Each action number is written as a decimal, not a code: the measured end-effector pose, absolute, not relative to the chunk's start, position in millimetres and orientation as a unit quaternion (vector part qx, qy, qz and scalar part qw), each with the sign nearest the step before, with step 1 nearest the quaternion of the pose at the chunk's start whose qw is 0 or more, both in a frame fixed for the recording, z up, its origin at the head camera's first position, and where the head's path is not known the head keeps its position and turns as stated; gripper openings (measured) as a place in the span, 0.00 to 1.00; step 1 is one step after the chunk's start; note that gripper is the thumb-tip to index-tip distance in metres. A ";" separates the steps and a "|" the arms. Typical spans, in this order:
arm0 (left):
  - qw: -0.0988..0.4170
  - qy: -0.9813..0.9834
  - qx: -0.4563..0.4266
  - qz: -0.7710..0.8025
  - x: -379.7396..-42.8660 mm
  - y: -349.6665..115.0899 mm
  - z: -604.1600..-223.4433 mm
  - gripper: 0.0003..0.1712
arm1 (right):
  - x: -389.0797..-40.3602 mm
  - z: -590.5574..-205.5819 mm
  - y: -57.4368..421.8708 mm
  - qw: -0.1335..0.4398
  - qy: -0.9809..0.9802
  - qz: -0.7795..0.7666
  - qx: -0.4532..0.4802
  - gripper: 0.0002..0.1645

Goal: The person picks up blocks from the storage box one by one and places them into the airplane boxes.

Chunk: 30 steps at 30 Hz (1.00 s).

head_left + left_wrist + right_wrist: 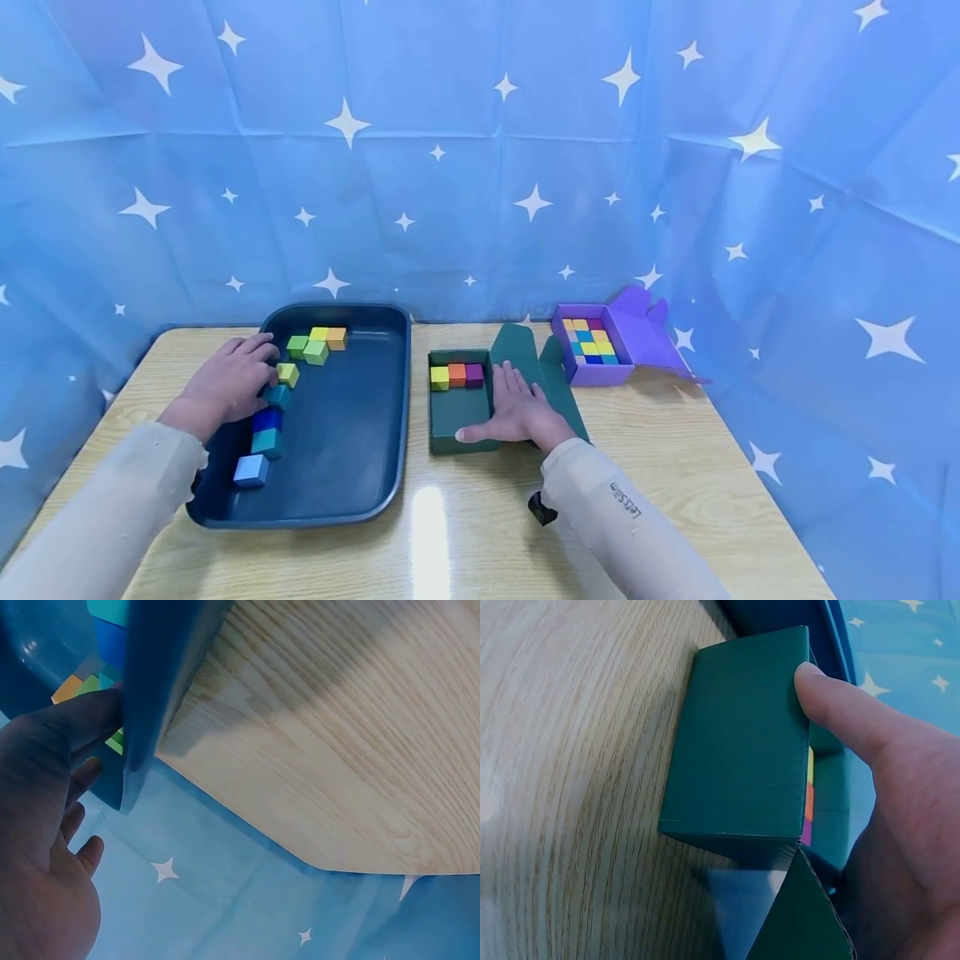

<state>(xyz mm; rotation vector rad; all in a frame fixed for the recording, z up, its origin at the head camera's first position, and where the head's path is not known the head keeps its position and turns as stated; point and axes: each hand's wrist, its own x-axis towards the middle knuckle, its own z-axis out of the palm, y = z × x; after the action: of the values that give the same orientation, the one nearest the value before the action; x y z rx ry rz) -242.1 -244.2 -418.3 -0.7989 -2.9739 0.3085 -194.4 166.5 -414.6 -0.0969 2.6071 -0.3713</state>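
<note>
My left hand (228, 382) reaches over the left wall of a dark blue tray (341, 450). Its thumb and finger close around a teal cube (280, 397), which they partly cover. A yellow-green cube (288, 375) sits just beyond it; a dark blue cube (266, 418), another teal cube (266, 443) and a light blue cube (251, 471) run toward me. My right hand (517, 417) lies with straight fingers across the dark green box (461, 446), thumb on the front wall's edge (807, 712). Inside are a yellow cube (439, 379), an orange cube (457, 375) and a purple cube (474, 376).
Several green, yellow and orange cubes (317, 353) cluster at the tray's far end. A purple box (603, 375) full of colored cubes stands at the back right, its lid (652, 337) folded out. A blue star-patterned curtain (480, 167) surrounds the wooden table (712, 467).
</note>
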 end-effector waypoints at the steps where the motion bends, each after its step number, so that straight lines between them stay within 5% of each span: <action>1: 0.024 -0.961 -0.257 0.100 -242.2 -244.0 -418.4 0.15 | -194.4 -414.4 166.5 0.251 0.958 -0.136 -0.036 0.77; 30: 0.030 -0.965 -0.247 0.081 -246.6 -238.5 -407.8 0.17 | -196.4 -416.3 167.1 0.242 0.960 -0.135 -0.039 0.78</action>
<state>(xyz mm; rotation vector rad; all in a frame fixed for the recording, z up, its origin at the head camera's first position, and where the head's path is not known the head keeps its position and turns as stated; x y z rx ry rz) -246.6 -238.5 -407.8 -0.7609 -2.9760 0.2510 -196.4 167.1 -416.3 -0.1053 2.6240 -0.3700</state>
